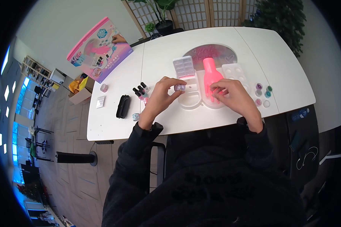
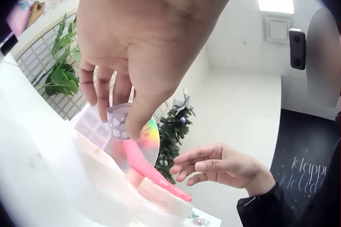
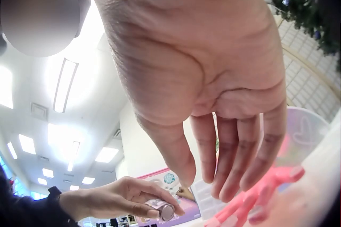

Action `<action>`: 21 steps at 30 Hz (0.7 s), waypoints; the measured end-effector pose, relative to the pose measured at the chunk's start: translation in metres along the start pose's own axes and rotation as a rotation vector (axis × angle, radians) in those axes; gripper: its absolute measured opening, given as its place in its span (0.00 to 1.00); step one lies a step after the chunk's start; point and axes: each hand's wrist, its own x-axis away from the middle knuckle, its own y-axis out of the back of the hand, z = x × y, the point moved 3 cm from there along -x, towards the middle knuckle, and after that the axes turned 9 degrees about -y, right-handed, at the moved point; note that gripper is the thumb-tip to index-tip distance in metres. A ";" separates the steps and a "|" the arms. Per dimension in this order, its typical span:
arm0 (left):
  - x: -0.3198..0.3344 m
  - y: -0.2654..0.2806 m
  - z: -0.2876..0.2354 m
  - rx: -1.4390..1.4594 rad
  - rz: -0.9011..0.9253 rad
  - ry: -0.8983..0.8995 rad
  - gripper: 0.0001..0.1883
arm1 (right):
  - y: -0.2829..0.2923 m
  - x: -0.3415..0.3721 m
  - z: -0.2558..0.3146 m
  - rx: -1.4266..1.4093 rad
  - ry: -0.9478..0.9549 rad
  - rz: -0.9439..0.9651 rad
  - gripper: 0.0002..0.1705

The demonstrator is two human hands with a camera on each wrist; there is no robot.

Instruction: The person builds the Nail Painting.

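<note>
Looks unpacked, with decorating seemingly undone, pinching a small jar in the left hand toward the table's near edge, with right hand empty, fingers loosely parted, by the pink model hand.

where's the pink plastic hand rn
In the head view, the pink plastic hand is right of centre, in front of the shiny rounded panel and left of the white palette, the person's right hand near its fingers.

On the white table: black case, dark-capped bottles, white tray, 6 small round pots
</note>
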 end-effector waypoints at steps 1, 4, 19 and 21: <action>-0.003 -0.005 0.004 -0.008 0.003 0.038 0.16 | 0.000 0.000 -0.001 0.009 0.004 -0.003 0.14; -0.008 -0.022 0.021 0.056 -0.117 -0.010 0.13 | 0.000 0.000 -0.003 -0.018 0.006 -0.010 0.14; 0.002 -0.028 0.013 -0.508 0.042 -0.022 0.09 | 0.003 0.001 -0.003 -0.020 -0.023 0.000 0.15; 0.006 -0.014 0.005 -0.490 0.018 -0.015 0.10 | 0.004 0.001 -0.003 -0.023 -0.024 0.006 0.15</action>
